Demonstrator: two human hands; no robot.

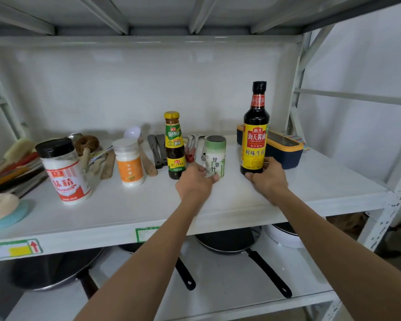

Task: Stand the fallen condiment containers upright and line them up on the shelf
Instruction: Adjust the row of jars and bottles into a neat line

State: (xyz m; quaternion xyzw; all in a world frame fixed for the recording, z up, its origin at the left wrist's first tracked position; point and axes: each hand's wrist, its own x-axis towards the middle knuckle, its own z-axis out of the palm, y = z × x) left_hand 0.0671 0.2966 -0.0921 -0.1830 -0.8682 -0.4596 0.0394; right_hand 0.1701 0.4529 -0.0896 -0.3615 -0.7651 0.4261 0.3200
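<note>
White shelf: all five containers upright, roughly in a row. My right hand grips the soy sauce bottle base; left hand holds the bamboo salt shaker. Only spacing tweaks left, I reckon.

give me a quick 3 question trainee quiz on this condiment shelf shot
1. True or false: every condiment container on the shelf stands upright.
2. Which container does the right hand hold? A) soy sauce bottle B) orange-label jar C) black-lid jar
3. Fill in: the left hand grips the ____-lidded salt shaker.

Key
1. True: all five stand, including the oyster sauce bottle.
2. A, held near its base.
3. Green.
</note>
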